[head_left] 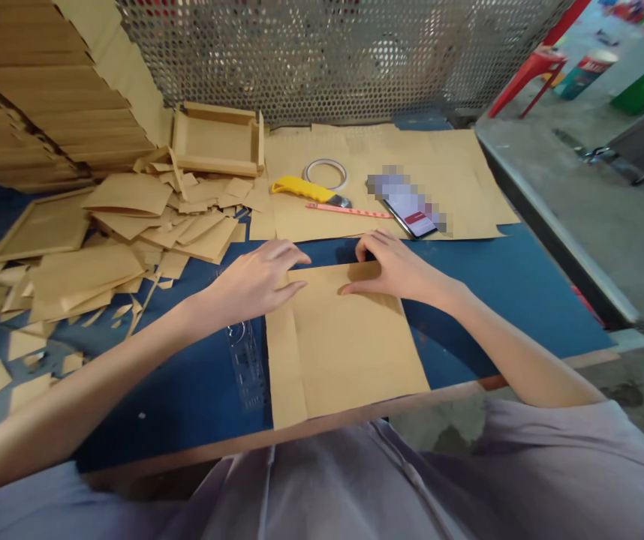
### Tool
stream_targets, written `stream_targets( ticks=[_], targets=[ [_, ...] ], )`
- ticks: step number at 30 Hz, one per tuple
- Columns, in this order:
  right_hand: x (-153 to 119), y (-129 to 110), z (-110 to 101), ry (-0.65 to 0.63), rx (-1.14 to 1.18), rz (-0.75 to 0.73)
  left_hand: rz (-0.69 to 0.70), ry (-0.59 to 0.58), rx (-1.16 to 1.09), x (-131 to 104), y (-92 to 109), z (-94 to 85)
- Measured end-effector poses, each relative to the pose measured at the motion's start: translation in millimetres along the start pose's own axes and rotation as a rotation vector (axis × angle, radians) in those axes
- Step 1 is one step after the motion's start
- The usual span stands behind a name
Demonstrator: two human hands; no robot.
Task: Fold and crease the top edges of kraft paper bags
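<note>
A tan cardboard sheet (356,341) lies on the blue tabletop in front of me, with a crease running down near its left side. My left hand (260,277) is at the sheet's far left corner, thumb and fingers apart, nothing visible between them. At the far edge, my right hand (395,266) has bent fingers beyond the edge and its thumb stretched over the sheet, with a gap between. Whether the right fingertips touch the cardboard is unclear. Left of the sheet lies a clear plastic ruler (246,364), its far end partly under my left hand.
A yellow utility knife (305,189), tape roll (344,176), pink pencil-like strip (350,211) and phone (412,210) rest on cardboard at the back. Cardboard scraps (91,274), a shallow box (218,139) and tall stacks (34,82) crowd the left. Perforated metal (327,60) stands behind.
</note>
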State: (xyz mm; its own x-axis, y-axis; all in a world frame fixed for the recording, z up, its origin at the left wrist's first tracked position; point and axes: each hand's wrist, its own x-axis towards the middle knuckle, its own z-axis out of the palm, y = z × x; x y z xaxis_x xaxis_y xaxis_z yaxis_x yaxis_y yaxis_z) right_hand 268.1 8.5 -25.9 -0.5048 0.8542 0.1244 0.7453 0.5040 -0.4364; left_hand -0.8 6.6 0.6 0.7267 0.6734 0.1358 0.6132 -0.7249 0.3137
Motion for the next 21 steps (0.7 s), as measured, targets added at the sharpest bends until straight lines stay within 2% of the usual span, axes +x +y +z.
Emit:
stream_targets(
  ticks=[5,10,13,17,21],
  targets=[
    [-1,-6,-3,-0.008,0.249,-0.011,-0.086,-0.028,-0.2,13,-2,3.1],
    [-3,-12,-1,0.079,0.475,0.005,-0.19,-0.067,-0.46,13,-3,1.7],
    [-3,-14,0,0.042,0.497,0.016,-0.217,-0.038,-0.534,12,-3,2.4],
    [-2,-15,0,0.016,0.407,-0.046,-0.213,-0.033,-0.594,13,0,2.5],
    [-1,-16,-1,0.004,0.426,-0.034,-0.198,-0.047,-0.518,11,6,-0.2]
  ],
)
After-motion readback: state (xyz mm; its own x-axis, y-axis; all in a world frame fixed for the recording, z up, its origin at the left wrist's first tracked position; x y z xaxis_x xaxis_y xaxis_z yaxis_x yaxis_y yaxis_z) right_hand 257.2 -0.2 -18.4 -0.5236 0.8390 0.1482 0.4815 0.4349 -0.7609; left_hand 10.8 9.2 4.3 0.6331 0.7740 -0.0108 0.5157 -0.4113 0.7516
